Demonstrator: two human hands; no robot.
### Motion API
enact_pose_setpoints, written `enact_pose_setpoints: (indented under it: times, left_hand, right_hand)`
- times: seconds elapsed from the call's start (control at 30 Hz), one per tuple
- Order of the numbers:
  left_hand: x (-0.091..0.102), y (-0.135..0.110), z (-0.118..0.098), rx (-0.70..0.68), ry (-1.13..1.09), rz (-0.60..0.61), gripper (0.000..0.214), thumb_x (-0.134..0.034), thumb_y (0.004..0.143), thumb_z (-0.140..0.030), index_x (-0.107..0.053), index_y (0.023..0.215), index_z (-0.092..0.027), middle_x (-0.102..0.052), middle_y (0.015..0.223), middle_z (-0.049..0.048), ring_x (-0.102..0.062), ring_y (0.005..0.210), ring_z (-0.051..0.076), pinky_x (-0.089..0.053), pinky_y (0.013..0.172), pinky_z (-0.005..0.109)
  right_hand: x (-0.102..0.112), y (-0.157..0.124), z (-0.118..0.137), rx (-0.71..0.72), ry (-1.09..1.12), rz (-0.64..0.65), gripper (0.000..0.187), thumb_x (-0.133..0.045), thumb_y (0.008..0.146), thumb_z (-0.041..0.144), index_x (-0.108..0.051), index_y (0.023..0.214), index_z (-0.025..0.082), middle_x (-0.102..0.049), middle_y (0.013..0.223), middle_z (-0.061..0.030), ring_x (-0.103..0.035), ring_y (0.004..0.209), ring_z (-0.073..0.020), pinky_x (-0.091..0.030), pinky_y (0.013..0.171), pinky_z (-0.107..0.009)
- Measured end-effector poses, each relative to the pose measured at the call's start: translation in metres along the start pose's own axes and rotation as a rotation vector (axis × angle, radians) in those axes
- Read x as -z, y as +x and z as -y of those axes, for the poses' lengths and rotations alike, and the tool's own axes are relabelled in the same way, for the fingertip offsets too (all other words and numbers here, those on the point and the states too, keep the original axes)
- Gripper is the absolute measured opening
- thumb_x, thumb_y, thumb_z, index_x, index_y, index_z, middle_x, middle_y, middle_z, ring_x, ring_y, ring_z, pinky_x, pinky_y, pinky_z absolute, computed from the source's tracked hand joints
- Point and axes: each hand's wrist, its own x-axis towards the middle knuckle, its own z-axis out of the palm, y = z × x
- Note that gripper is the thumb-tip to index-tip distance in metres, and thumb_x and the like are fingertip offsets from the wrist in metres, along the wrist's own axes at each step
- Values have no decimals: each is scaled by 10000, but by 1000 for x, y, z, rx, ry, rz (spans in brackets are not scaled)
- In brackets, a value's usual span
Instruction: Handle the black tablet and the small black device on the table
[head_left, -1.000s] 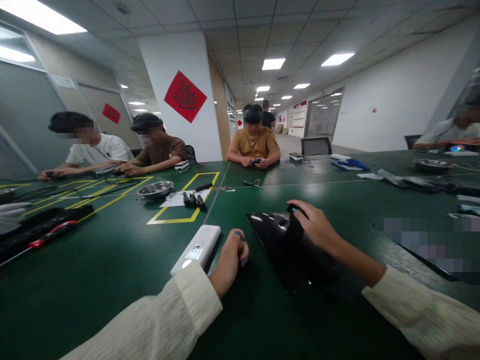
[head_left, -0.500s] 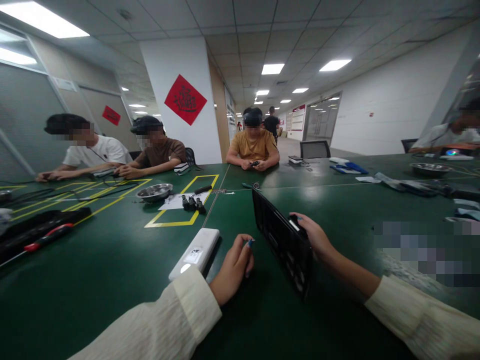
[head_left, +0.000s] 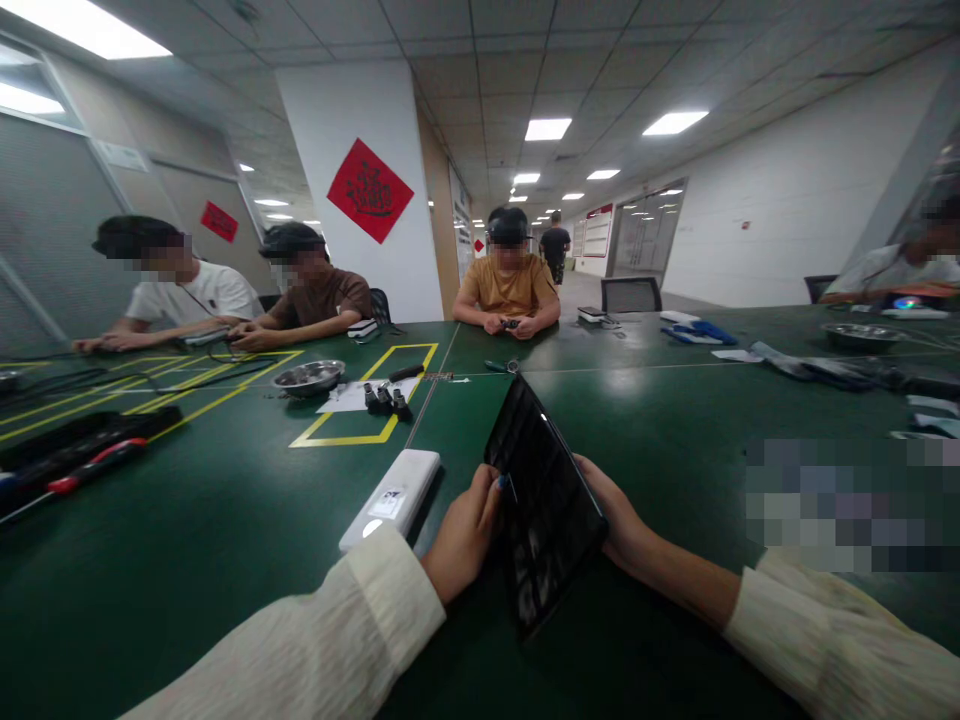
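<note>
A black tablet (head_left: 541, 505) with a glossy, reflecting screen stands tilted between my hands, above the green table. My left hand (head_left: 466, 520) grips its left edge, the thumb lying near the front and the other fingers out of sight behind. Against the back of the right edge, my right hand (head_left: 616, 512) supports the tablet; most of its fingers are hidden. A white slab-shaped device (head_left: 401, 487) with a label lies left of the tablet, just beyond my left sleeve.
Small black parts (head_left: 387, 400) lie on paper inside a yellow taped frame, beside a metal bowl (head_left: 309, 378). A red-and-black screwdriver (head_left: 97, 463) is at far left. Cloth items (head_left: 799, 362) lie to the right. Several people sit around the table (head_left: 675, 440).
My right hand has turned the tablet so its screen faces me more. The left hand, apart from it before, has closed on the left edge.
</note>
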Motion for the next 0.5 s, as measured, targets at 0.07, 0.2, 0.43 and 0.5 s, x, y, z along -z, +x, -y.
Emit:
enact_pose_setpoints:
  times: [0.07, 0.2, 0.43, 0.5]
  left_hand:
    - [1, 0, 1, -3, 92, 16, 230, -204, 915, -370, -371, 871, -218, -471, 690, -16, -488, 630, 140, -373, 597, 244]
    - [2, 1, 1, 13, 259, 82, 243, -192, 920, -363, -386, 909, -218, -525, 699, 2, -539, 633, 159, -379, 586, 245]
    - [6, 2, -4, 4, 417, 104, 307, -186, 931, -359, -448, 955, -201, -587, 727, 28, -590, 667, 174, -392, 599, 244]
    - [8, 3, -5, 6, 417, 111, 334, -182, 935, -365, -470, 969, -199, -615, 758, 35, -604, 696, 174, -409, 619, 243]
  right_hand:
    - [-1, -1, 0, -3, 32, -10, 352, -616, 684, 371, -563, 1003, 234, -628, 824, 3, -581, 726, -168, -482, 645, -310]
    - [-1, -1, -2, 0, 57, -35, 361, -656, 643, 363, -569, 971, 240, -627, 777, 13, -585, 729, -173, -478, 671, -319]
    - [-1, 0, -3, 11, 42, -11, 416, -665, 644, 416, -529, 993, 236, -631, 873, -17, -597, 835, -218, -466, 606, -310]
    - [-1, 0, -3, 10, 32, 10, 462, -663, 647, 441, -508, 1030, 234, -623, 940, -31, -596, 846, -225, -458, 575, -302]
